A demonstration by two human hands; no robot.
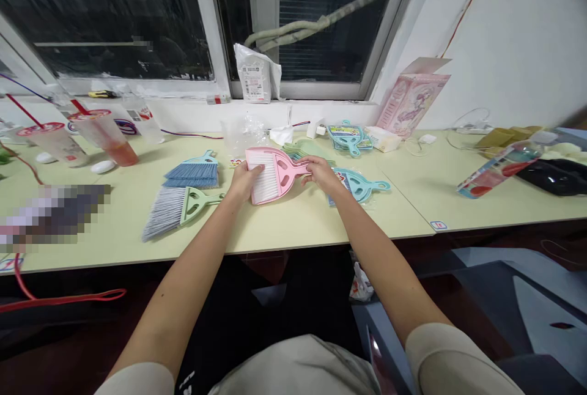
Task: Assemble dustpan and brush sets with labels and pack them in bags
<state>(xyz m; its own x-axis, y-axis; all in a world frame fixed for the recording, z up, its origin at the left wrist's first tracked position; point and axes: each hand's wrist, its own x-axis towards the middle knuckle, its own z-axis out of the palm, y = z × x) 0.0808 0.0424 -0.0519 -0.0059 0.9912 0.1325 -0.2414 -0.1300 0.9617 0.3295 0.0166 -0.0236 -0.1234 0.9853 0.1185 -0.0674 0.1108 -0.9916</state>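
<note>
A pink mini dustpan with a white brush set in it (270, 173) lies on the pale green table (293, 224) in front of me. My left hand (244, 179) grips its left edge, thumb on the white bristles. My right hand (321, 173) is closed round its pink handle. Just left lie a blue brush (195, 173) and a grey brush with a green handle (172, 210). A packaged teal dustpan (360, 184) lies right beside my right hand.
Two plastic cups with straws (103, 132) stand at the far left. Packaged teal dustpan sets (349, 135), a pink box (410, 104), a white bag (254, 77) on the sill and a long packaged item (498, 170) sit behind and right. A red cable (59, 300) hangs below.
</note>
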